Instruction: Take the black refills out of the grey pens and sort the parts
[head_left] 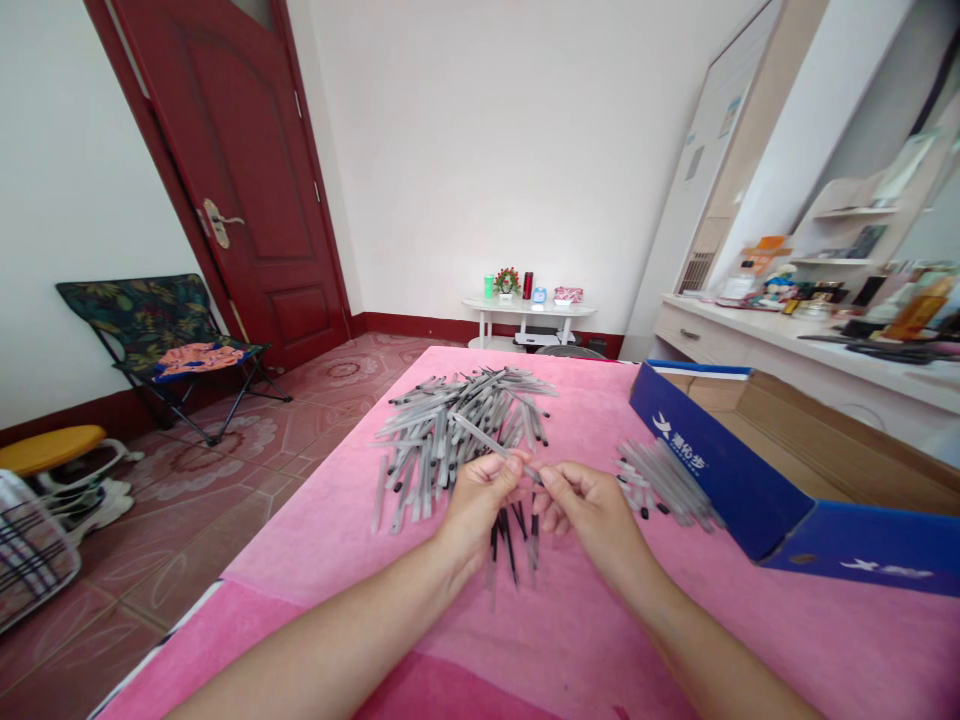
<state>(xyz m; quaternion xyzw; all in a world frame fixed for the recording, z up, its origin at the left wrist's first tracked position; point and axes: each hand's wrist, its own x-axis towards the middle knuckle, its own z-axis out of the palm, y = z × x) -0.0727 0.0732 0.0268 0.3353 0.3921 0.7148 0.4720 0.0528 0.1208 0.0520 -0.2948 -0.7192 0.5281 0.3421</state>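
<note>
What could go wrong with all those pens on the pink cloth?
The pen pinched between the left hand and right hand might slip and drop. The thin dark sticks just below could get knocked about if a hand brushes them. The big pile of pens lies loose and crisscrossed, so a bump might send some sliding.

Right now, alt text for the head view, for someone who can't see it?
Two bare hands hold a slim grey pen over a pink cloth. A heap of similar pens lies beyond; a smaller bunch sits right, beside an open blue box.
</note>
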